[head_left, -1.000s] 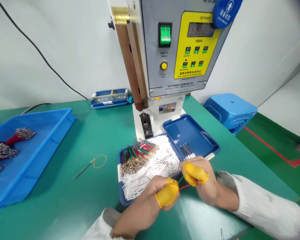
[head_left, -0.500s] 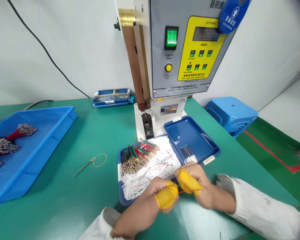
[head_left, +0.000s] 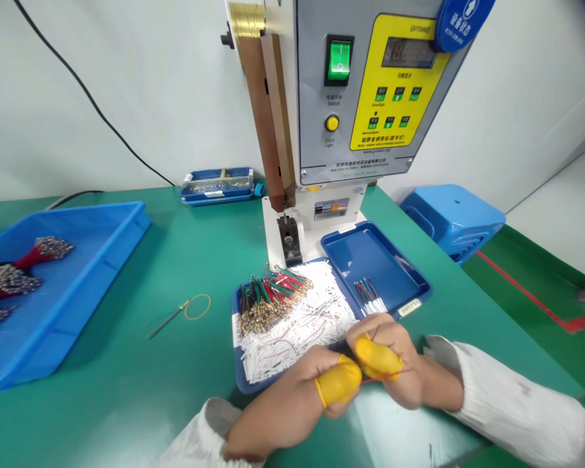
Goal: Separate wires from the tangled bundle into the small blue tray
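My left hand (head_left: 316, 390) and my right hand (head_left: 387, 361) meet in front of the trays, both closed in a pinch, with yellow finger cots on the thumbs. Thin wires (head_left: 366, 381) run between them; a red one shows below the thumbs, and dark ends stick out past my right thumb. The wires' tips are hidden by the fingers. Just beyond my left hand, a blue tray (head_left: 241, 377) holds white sleeved pieces and a bundle of red, green and black wires (head_left: 273, 296) with gold-coloured ends. Behind my right hand, another blue tray (head_left: 377, 257) holds several wires with white sleeves (head_left: 370, 299).
A grey crimping machine (head_left: 316, 156) stands at the back, its black die (head_left: 288, 240) behind the trays. At left are a large blue bin (head_left: 97, 260) with red wire bundles and a rubber band (head_left: 197, 307). Beyond the table sits a blue stool (head_left: 455, 211).
The view has shifted slightly, and both hands appear a little further right. The thumbs are slightly closer together, and the green wire seen between them before is now hidden.
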### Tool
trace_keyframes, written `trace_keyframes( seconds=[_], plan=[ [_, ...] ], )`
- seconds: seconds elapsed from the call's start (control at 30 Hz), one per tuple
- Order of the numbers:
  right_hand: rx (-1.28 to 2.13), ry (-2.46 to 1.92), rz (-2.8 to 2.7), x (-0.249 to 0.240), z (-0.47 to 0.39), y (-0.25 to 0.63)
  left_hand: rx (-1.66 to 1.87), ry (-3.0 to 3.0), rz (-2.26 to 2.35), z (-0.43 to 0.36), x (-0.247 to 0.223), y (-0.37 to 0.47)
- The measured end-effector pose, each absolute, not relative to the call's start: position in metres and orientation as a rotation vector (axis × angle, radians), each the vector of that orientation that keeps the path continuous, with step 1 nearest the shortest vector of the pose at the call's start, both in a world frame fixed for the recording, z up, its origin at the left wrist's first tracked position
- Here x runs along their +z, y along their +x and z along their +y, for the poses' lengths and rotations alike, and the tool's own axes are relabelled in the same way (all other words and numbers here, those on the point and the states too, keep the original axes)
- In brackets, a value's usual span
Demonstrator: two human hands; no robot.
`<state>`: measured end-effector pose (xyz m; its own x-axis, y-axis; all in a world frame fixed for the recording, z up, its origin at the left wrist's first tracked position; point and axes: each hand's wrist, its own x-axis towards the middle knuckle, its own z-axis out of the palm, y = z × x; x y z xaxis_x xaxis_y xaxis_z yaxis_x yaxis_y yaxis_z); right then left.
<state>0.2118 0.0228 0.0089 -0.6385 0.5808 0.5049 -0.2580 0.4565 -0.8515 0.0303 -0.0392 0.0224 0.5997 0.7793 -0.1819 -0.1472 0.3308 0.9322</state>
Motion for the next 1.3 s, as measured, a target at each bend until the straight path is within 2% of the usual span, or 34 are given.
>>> trace_keyframes(
  seconds=[0.23,0.33,0.53,0.67,0.9,1.07,1.3],
  plan=[
    [1.293,-0.489,-1.565,0.013,0.040,0.219,0.716,1.039,0.658,-0.040,0.020,0.024],
    [1.124,-0.649,-1.388,0.017,0.066,0.228,0.760,1.055,0.652,-0.039,0.020,0.017],
    [0.633,-0.880,-2.160,0.011,0.084,0.227,1.230,0.891,0.624,-0.030,0.018,0.011],
    [0.401,-0.896,-2.404,-0.003,0.080,0.223,1.288,0.888,0.630,-0.027,0.020,0.009],
    [0.109,-1.251,-2.447,-0.006,0.079,0.211,1.248,0.923,0.721,-0.026,0.016,0.012],
    [0.086,-1.435,-2.453,0.003,0.083,0.191,1.179,0.930,0.779,-0.026,0.010,0.008],
    [0.100,-1.432,-2.472,0.006,0.089,0.179,1.147,0.933,0.820,-0.028,0.009,0.009]
  ],
)
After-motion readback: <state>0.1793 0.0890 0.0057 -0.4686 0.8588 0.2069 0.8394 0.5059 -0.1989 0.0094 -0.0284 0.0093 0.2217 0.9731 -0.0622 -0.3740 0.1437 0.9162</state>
